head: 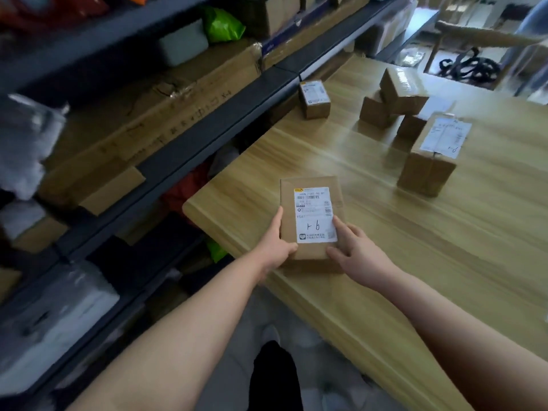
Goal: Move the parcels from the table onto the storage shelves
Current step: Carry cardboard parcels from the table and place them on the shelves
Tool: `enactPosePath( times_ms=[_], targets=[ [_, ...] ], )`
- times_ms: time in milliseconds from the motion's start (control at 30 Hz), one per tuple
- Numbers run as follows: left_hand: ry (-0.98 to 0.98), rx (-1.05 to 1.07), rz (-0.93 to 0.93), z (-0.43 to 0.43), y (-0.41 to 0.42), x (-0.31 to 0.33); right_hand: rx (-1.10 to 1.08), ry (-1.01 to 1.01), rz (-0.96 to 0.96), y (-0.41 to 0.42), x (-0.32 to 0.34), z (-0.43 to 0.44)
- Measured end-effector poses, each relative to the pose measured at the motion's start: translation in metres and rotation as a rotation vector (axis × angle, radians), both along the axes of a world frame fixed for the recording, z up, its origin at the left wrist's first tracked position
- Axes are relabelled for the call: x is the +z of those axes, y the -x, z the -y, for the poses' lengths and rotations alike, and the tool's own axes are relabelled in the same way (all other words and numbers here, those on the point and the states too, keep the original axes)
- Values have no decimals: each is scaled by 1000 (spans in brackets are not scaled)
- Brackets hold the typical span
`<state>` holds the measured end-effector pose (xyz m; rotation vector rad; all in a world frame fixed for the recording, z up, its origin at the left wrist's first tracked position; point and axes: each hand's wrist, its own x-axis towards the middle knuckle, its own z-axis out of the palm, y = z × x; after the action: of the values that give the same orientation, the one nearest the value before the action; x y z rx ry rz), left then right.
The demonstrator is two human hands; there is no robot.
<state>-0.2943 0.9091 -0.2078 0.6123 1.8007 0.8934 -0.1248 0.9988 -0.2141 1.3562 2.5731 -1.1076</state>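
**A:** 2 hands are at work, so what do they hold?

**B:** Both grip 1 flat brown cardboard parcel (311,215) with a white shipping label. The left hand (277,247) clasps its left edge, thumb lying up the side. The right hand (353,253) pinches the near right corner, fingers on the label.

**A:** Where is that parcel?

**B:** Over the near left corner of the pale wooden table (444,262). Whether it rests on the wood or hangs just above it, I cannot tell.

**A:** And farther back?

**B:** To the right stands a taller brown box (427,170) with a white label on top. Beyond it sits a cluster of 3 small brown boxes (397,96), 1 perched tilted on the others. Left of them, a lone small labelled box (314,99) stands near the table's edge.

**A:** The shelves?

**B:** Dark metal storage shelves (207,137) run along the table's left side. They hold a long flat cardboard carton (166,114), with a bright green plastic bag (222,25) beyond it.
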Motion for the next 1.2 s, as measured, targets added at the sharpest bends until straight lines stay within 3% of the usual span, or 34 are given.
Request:
enactPosePath(
  times_ms=[467, 967, 1200],
  targets=[
    [64, 729, -121, 228, -60, 58, 774, -134, -68, 38, 58, 146],
    [140, 1415, -259, 565, -146, 120, 1471, -115, -237, 78, 118, 474],
    [173, 1544, -315, 719, -192, 155, 1617, -141, -294, 62, 149, 638]
  ],
)
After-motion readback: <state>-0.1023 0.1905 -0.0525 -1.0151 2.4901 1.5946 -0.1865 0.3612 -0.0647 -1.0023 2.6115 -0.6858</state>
